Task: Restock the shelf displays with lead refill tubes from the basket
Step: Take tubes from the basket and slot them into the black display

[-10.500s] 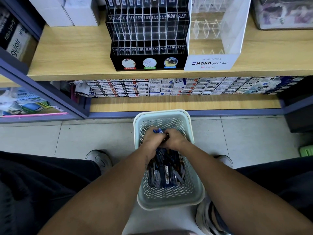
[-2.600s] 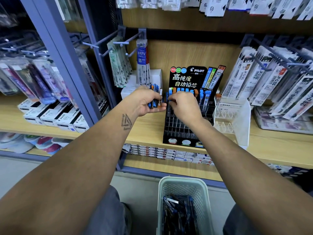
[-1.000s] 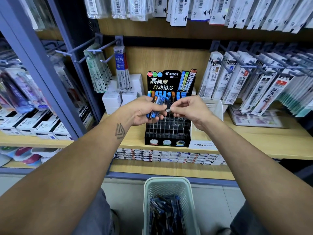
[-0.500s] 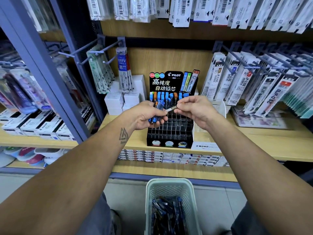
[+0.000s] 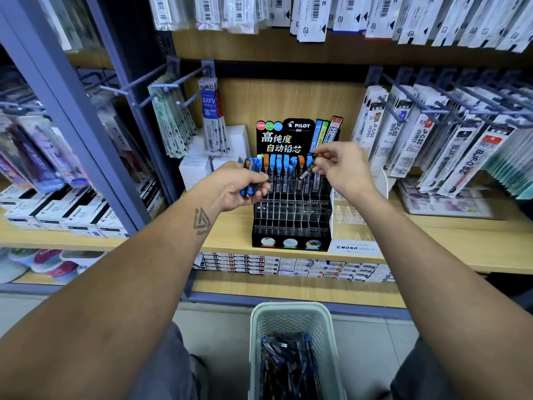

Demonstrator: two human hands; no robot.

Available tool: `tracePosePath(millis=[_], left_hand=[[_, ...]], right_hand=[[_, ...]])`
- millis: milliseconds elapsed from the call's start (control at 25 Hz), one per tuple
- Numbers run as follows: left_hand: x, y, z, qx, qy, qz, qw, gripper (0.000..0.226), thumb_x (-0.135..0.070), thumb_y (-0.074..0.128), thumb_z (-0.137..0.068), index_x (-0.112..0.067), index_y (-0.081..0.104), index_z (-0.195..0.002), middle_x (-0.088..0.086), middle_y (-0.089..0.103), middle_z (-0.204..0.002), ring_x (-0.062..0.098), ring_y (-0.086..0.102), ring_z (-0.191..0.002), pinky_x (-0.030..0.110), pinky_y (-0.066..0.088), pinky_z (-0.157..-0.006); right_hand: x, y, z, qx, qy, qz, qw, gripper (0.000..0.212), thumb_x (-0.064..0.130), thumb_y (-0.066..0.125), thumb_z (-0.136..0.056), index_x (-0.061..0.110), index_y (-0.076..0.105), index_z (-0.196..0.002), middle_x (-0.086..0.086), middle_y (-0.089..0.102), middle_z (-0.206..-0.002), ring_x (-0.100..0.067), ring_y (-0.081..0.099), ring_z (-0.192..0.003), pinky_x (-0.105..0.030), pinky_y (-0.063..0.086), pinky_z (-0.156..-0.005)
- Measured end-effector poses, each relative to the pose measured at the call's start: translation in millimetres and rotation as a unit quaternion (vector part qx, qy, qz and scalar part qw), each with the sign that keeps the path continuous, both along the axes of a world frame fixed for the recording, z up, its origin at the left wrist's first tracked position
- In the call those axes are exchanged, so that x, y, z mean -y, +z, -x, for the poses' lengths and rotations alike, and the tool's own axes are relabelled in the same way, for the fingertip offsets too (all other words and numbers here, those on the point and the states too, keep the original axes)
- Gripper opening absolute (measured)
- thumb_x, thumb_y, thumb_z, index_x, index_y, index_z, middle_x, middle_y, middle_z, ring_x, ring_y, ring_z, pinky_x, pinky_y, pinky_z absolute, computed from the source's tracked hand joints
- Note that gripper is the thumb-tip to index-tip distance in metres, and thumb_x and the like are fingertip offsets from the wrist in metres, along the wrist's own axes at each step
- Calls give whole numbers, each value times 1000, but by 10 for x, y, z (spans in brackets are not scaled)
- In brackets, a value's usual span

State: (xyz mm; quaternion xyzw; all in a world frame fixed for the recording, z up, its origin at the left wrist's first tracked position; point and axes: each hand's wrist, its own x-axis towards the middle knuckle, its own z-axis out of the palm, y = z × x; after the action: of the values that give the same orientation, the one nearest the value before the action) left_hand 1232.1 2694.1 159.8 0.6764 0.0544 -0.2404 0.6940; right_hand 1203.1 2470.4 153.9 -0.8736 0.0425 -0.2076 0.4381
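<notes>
Tube [image 5: 306,171], one, in right hand [image 5: 343,168]; several in left hand [image 5: 236,187].

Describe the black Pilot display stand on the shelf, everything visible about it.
The display stand is a black stepped rack with clear plastic dividers forming rows of narrow slots, each with a small white label. A tall black back card carries the Pilot logo, white and yellow Chinese lettering and three coloured dots. It stands upright on the wooden shelf, beside a clear Mono stand. Only the top row holds tubes, with blue and orange caps; the lower rows look empty. The right hand holds an orange-capped tube at that row.
</notes>
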Motion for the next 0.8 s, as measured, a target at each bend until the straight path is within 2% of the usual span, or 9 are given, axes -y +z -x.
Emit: tracePosePath(millis=[120,240,360,440,520,680,800], left_hand=[[12,7,-5,1,3,5,1000,18,0,63,-95,1,57,-112,14,67,-67,16,62,-51,21,50,-44],[22,-10,-22,2,0,7,1000,23,0,64,-94,2,57,-116,15,67,-68,17,63,-51,21,50,-44],[38,-26,-32,0,-15,15,1000,26,-1,66,-93,2,56,-117,16,68,-72,18,64,-55,22,52,-46],[48,-28,-27,-11,-34,25,999,21,-3,66,-94,1,58,-112,15,68,-74,18,65,-58,22,53,-47],[59,-30,1,-25,-63,35,997,13,-4,65,-95,1,59,-106,15,69,-77,18,66,-62,22,53,-49],[102,-31,78,-53,-103,81,990,13,0,52,-97,1,58,-109,17,69,-85,18,64,-66,21,50,-49],[127,-5,123,-62,-123,132,982,19,4,45,-98,2,55,-115,20,70,-92,22,68,-71,23,54,-53]], right_hand=[[-84,-30,-29,26,7,80,996,15,5,65,-95,18,66,-103,-4,69,-85,-12,71,-76,-38,60,-81],[-142,-44,-64,44,8,145,988,13,8,66,-95,16,69,-105,-2,72,-85,-18,71,-81,-43,59,-85],[-183,-32,-87,39,5,225,974,16,13,67,-95,17,72,-109,-5,74,-99,-24,69,-93,-42,57,-87],[-220,-41,-81,44,-4,283,958,19,16,68,-95,16,73,-113,-2,71,-109,-24,66,-101,-35,53,-85],[-241,-79,-88,39,-8,308,951,22,16,67,-95,15,72,-117,-1,64,-113,-25,63,-103,-35,49,-82],[-245,-112,-104,38,-19,275,961,30,12,67,-94,12,68,-124,-2,54,-109,-25,61,-99,-34,48,-82],[-302,-25,-43,73,11,132,989,20,11,66,-93,15,73,-111,4,62,-92,-9,57,-75,-27,49,-75]])
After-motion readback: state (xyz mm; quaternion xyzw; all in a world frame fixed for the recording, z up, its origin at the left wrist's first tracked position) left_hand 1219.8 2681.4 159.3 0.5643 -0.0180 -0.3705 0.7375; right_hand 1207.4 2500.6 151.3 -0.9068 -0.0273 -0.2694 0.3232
